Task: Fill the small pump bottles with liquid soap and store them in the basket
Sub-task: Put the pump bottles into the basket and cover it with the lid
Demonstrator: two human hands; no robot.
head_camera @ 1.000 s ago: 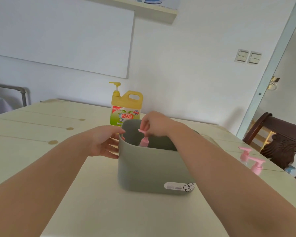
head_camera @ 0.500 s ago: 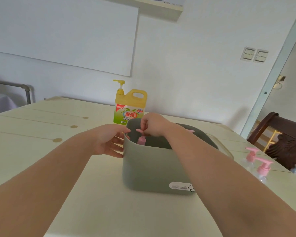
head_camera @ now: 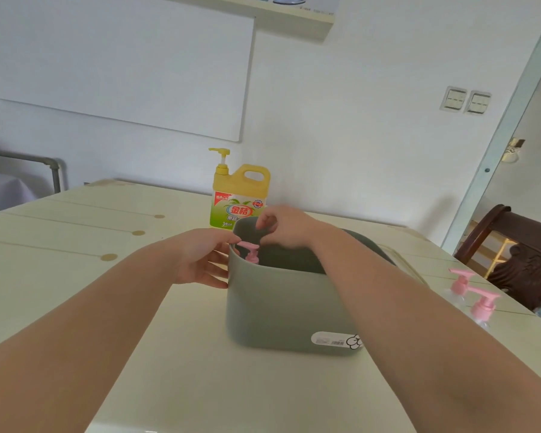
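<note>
A grey-green basket (head_camera: 281, 310) stands on the table in front of me. One small pump bottle with a pink head (head_camera: 251, 250) stands upright inside its near-left corner; its body is hidden by the wall. My right hand (head_camera: 286, 229) hovers over the basket just above that pump head, fingers loosely curled and apart from it. My left hand (head_camera: 200, 257) rests against the basket's left outer wall with straight fingers. Two more pink-topped clear bottles (head_camera: 459, 284) (head_camera: 483, 307) stand on the table to the right. A large yellow soap jug (head_camera: 239, 196) with a pump stands behind the basket.
The pale table (head_camera: 75, 245) stretches left and toward me. A dark carved wooden chair (head_camera: 525, 257) stands at the table's right edge, close to the two bottles. A wall lies just behind the jug.
My right hand has let go of the pink pump head and lifted slightly; the bottle stays in the basket's corner. The left hand remains on the basket.
</note>
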